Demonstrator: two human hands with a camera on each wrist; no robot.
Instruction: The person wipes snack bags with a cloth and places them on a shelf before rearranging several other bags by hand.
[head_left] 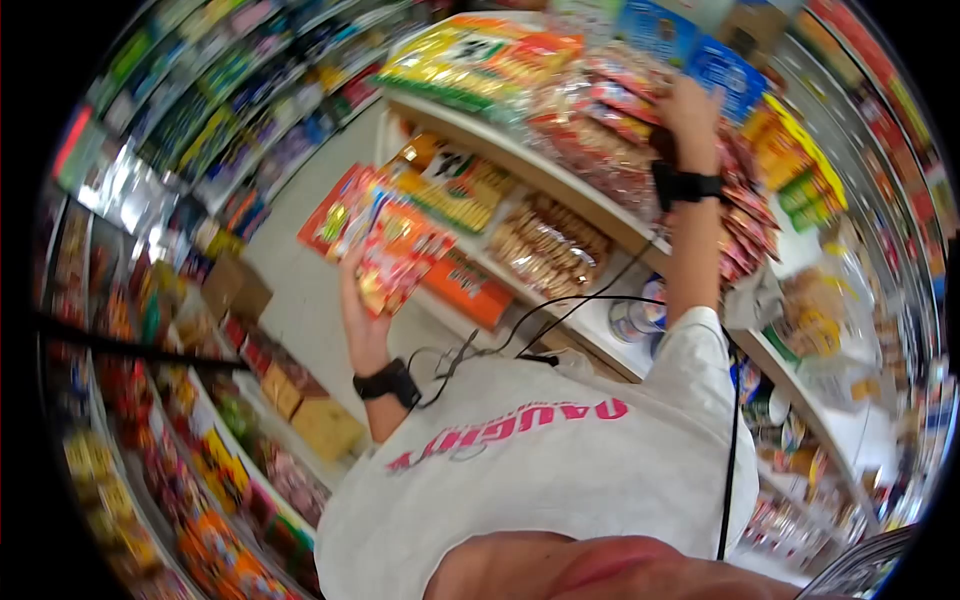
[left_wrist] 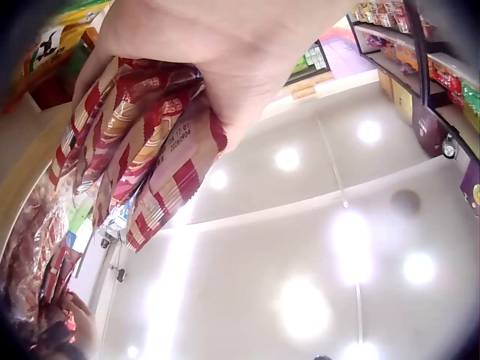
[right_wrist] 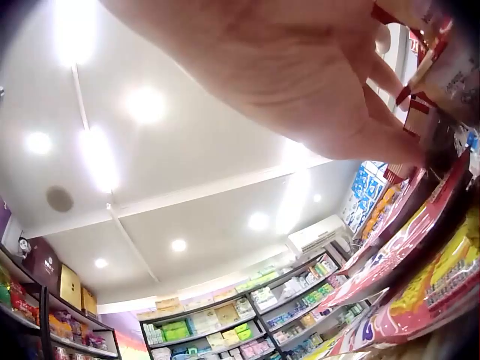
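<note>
My left hand [head_left: 362,325] grips several orange-red snack packets [head_left: 385,245] beside the display's lower shelf. In the left wrist view, my thumb and fingers close round the red-and-tan striped packets [left_wrist: 142,135]; one shows a printed date code. Farther right, my right hand [head_left: 690,115] reaches into the pile of small red snack packets [head_left: 620,100] on the upper shelf. Low in the left wrist view, that hand's curled fingers hold a red packet [left_wrist: 61,274]. From the right wrist, its fingers meet red-striped packets [right_wrist: 416,112] at the edge of view.
Large yellow-green snack bags [head_left: 470,55] lie on the upper shelf, left of the pile. Below are a bag of brown snacks [head_left: 550,245] and an orange box [head_left: 465,290]. Stocked shelves [head_left: 240,100] line the aisle; a cardboard box [head_left: 235,288] stands left. Black cables [head_left: 560,300] cross before my shirt.
</note>
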